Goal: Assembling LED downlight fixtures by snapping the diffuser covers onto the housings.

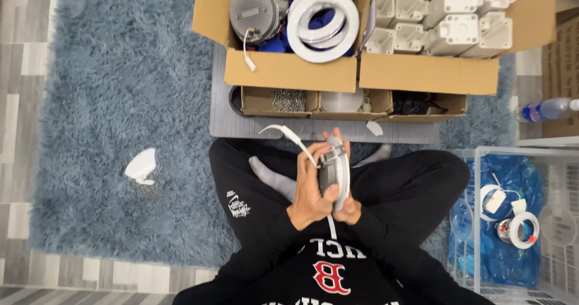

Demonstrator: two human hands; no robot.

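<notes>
**Seated on a rug, both hands around a round light fixture**

While I sit cross-legged on a shaggy blue rug (120,88), my hands meet at the centre of the view, just above my lap. My left hand (309,187) wraps the near face of a round light fixture (335,171), grey at the middle with a white rim, turned on edge. My right hand (348,207) grasps it from behind, mostly hidden, with fingertips showing over the top edge. A white cable with a plug (283,131) rises from the fixture toward 11 o'clock.

At 12 o'clock, a grey mat (220,121) carries small trays: screws (288,100) on the left, white bits in the middle, dark parts on the right. Beyond them stand two open cardboard boxes. One box (289,70) holds another grey fixture and white trim rings (322,23). The other box (428,73) holds white bracket pieces. At 9 o'clock a white scrap (141,166) lies on the rug. At 3 o'clock a clear crate (482,220) with a blue lining holds more rings, and a bottle (546,109) lies further off.

To my judgement, this handling goes best with a firm grip on the rim, the fixture steady against my palms, and the cable kept free of my fingers so it does not snag or kink.
</notes>
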